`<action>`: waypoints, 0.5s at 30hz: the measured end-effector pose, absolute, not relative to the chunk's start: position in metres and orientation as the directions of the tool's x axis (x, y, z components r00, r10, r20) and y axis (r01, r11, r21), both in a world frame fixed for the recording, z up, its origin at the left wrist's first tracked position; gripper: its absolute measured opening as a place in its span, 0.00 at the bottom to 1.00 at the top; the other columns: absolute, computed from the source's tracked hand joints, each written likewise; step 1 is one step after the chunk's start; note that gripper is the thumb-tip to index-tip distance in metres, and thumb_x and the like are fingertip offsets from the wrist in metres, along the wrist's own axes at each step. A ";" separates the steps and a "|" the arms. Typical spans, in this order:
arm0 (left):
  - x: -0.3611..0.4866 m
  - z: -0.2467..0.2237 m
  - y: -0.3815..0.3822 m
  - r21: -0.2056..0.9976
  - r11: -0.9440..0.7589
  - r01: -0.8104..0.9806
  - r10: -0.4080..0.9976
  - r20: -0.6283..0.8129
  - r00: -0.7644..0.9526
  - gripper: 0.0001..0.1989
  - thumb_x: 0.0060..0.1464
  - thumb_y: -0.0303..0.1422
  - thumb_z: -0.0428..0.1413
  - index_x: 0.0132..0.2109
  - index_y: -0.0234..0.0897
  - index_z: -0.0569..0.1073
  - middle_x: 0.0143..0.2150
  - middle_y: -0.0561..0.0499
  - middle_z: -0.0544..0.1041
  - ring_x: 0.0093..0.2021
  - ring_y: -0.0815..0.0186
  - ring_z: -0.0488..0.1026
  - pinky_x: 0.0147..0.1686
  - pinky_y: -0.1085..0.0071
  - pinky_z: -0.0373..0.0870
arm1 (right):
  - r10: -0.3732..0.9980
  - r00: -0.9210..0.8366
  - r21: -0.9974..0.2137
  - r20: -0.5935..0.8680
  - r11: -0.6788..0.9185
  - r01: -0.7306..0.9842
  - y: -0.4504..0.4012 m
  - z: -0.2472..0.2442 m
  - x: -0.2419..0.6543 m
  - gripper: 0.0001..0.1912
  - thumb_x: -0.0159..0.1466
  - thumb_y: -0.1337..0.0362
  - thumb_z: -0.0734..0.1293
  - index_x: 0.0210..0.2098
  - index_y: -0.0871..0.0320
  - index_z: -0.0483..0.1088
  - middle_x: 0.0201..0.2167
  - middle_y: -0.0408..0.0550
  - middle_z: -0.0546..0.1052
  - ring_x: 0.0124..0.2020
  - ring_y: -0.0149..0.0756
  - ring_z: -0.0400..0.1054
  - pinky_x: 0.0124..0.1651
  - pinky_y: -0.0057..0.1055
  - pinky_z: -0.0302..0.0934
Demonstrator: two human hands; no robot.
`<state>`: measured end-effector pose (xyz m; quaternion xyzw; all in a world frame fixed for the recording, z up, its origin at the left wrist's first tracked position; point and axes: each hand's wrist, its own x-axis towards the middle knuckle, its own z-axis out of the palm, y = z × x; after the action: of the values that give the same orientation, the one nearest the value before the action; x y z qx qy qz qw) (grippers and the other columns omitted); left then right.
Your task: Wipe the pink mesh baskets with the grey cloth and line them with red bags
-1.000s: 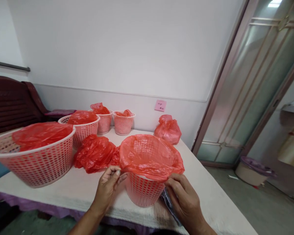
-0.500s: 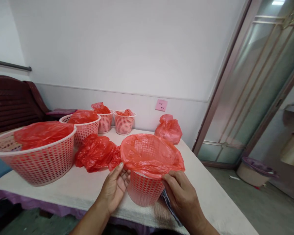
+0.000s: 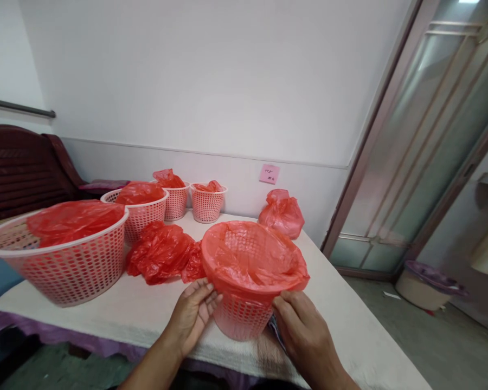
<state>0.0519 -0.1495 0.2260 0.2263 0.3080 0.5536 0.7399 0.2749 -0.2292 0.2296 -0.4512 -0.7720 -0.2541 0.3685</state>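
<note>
A pink perforated plastic basket (image 3: 244,317) stands at the table's front, lined with a thin red plastic bag (image 3: 254,254) whose edge is folded down over the rim. My left hand (image 3: 195,314) pinches the bag's folded edge at the front left, thumb uppermost and fingers curled beneath. At the front right, my right hand (image 3: 307,336) has its fingers closed on the same edge. Part of a dark blue cloth item (image 3: 275,329) shows beside the right hand, mostly hidden. Left of the basket lies a crumpled heap of red plastic bags (image 3: 162,252).
Several pink baskets holding red bags, including a large basket (image 3: 77,271), stand left and at the back. A bulging red bag (image 3: 282,214) sits near the wall below a pink note (image 3: 269,174). The white-covered table (image 3: 358,336) has its right edge beside a glazed door (image 3: 410,151).
The bag's front edge has been drawn down and lies tighter around the rim. My left hand has shifted slightly and its fingers have closed on the edge; my right hand keeps its grip.
</note>
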 end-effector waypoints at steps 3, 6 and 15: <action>0.046 0.222 -0.146 0.731 0.272 -0.626 0.960 -0.248 0.128 0.08 0.56 0.17 0.54 0.32 0.32 0.71 0.29 0.47 0.78 0.28 0.69 0.77 0.32 0.72 0.78 | 0.584 -0.276 0.010 0.764 0.417 0.909 -0.232 0.226 0.277 0.09 0.66 0.74 0.61 0.44 0.59 0.68 0.36 0.51 0.71 0.37 0.40 0.66 0.39 0.37 0.65; 0.037 0.222 -0.143 0.781 0.191 -0.595 0.971 -0.239 -0.002 0.08 0.58 0.21 0.53 0.31 0.34 0.70 0.24 0.53 0.74 0.23 0.74 0.73 0.26 0.79 0.74 | 0.694 -0.209 -0.129 0.689 0.402 0.907 -0.241 0.215 0.282 0.09 0.67 0.72 0.58 0.41 0.56 0.68 0.33 0.48 0.71 0.34 0.38 0.67 0.35 0.34 0.65; 0.035 0.251 -0.145 0.872 0.194 -0.450 0.980 -0.147 0.136 0.14 0.52 0.40 0.63 0.30 0.34 0.70 0.24 0.54 0.72 0.21 0.73 0.69 0.19 0.78 0.69 | 0.934 0.209 -0.902 0.290 0.193 0.387 -0.254 0.190 0.283 0.14 0.64 0.51 0.64 0.33 0.56 0.71 0.26 0.44 0.71 0.26 0.34 0.67 0.28 0.29 0.62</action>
<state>0.0352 -0.1452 0.2507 0.3446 0.3841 0.5334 0.6703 0.2828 -0.2538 0.1897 -0.5784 -0.5711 0.2629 0.5198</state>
